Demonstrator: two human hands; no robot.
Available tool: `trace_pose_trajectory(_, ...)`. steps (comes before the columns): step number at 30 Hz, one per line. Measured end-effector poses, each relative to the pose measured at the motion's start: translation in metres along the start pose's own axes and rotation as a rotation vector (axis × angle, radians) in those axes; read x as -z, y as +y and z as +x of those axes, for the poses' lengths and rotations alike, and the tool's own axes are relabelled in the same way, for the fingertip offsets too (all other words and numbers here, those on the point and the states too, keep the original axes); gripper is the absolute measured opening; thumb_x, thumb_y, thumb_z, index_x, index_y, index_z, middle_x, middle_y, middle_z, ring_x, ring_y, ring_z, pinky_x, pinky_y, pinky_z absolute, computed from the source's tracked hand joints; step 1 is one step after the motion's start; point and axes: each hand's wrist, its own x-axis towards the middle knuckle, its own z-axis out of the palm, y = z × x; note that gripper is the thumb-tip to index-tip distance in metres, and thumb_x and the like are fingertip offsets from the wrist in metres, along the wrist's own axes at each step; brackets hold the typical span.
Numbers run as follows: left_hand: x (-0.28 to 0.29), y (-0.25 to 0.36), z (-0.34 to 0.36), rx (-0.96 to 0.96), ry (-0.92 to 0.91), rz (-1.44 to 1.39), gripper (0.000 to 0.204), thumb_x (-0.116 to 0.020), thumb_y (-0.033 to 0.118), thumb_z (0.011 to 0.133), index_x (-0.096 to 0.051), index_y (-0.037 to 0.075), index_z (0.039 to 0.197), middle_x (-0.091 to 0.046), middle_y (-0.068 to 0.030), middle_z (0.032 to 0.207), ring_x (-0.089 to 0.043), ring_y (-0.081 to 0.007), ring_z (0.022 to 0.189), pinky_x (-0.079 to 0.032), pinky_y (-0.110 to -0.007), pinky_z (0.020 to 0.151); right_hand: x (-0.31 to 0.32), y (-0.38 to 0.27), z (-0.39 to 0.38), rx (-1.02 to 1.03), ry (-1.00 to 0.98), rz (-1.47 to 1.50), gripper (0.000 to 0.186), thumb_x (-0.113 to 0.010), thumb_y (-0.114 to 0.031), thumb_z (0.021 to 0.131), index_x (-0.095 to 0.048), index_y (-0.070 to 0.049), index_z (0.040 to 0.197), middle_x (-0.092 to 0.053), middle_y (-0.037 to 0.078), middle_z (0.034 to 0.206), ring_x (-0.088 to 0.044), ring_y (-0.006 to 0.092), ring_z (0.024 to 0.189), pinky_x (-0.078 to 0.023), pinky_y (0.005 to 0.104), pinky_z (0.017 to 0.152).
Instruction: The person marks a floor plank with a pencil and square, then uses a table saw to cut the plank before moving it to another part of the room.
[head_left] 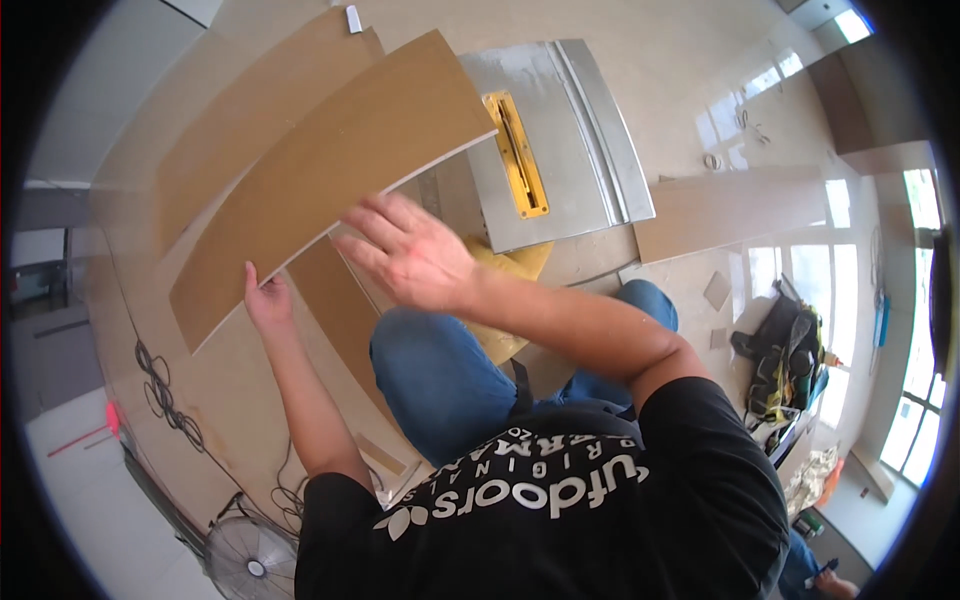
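A long tan board (330,150) with a pale cut edge is raised at a slant in front of me. My left hand (268,298) grips its near edge toward the left end, thumb up along the edge and the other fingers hidden beneath. Fingers stretched and slightly blurred, my right hand (405,250) is at the middle of the same edge; whether it touches the board I cannot tell. The board's right end overlaps the corner of a grey metal table saw (590,130), which has a yellow insert (518,155) around its blade slot.
Another tan board (230,130) lies beyond the raised one, and a brown panel (735,210) is right of the saw. Black cables (165,395) and a fan (250,565) stand at left. A tool bag (785,355) sits at right; another person's hand (835,585) shows at lower right.
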Motion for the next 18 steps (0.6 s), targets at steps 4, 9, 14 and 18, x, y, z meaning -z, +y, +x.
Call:
trace_pose_trajectory(4, 0.005, -0.026, 0.054, 0.06, 0.017, 0.068, 0.029, -0.061, 0.011, 0.094, -0.054, 0.0, 0.12, -0.063, -0.0126, 0.118, -0.062, -0.0219, 0.106, -0.058, -0.032, 0.083, -0.048, 0.07, -0.008, -0.239, -0.138, -0.534, 0.046, -0.052, -0.018, 0.086, -0.053, -0.005, 0.13, -0.049, 0.019, 0.136, -0.044, 0.0357, 0.129, -0.031, 0.0464, 0.112)
trace_pose_trajectory(9, -0.011, -0.071, 0.123, 0.238, 0.054, 0.122, 0.023, -0.062, 0.009, 0.093, -0.056, 0.001, 0.113, -0.065, -0.0111, 0.111, -0.063, -0.0218, 0.101, -0.057, -0.032, 0.079, -0.091, 0.166, -0.015, -0.395, -0.249, -0.675, 0.042, -0.047, -0.018, 0.09, -0.053, -0.005, 0.13, -0.049, 0.018, 0.138, -0.042, 0.0343, 0.132, -0.031, 0.0446, 0.112)
trace_pose_trajectory(14, -0.014, -0.088, 0.171, 0.281, 0.095, 0.071, 0.021, -0.063, 0.007, 0.092, -0.057, 0.003, 0.112, -0.065, -0.0103, 0.108, -0.063, -0.0217, 0.099, -0.057, -0.032, 0.079, -0.103, 0.2, -0.01, -0.483, -0.05, -0.62, 0.039, -0.049, -0.016, 0.089, -0.056, -0.006, 0.126, -0.052, 0.012, 0.135, -0.045, 0.0287, 0.128, -0.033, 0.041, 0.11)
trace_pose_trajectory(18, -0.008, -0.095, 0.177, 0.314, 0.012, 0.089, 0.019, -0.063, 0.004, 0.091, -0.058, 0.003, 0.11, -0.065, -0.0097, 0.107, -0.063, -0.0212, 0.098, -0.056, -0.032, 0.081, -0.106, 0.203, -0.013, -0.513, -0.016, -0.619, 0.035, -0.051, -0.015, 0.088, -0.058, -0.006, 0.12, -0.054, 0.011, 0.129, -0.045, 0.027, 0.127, -0.034, 0.0394, 0.108)
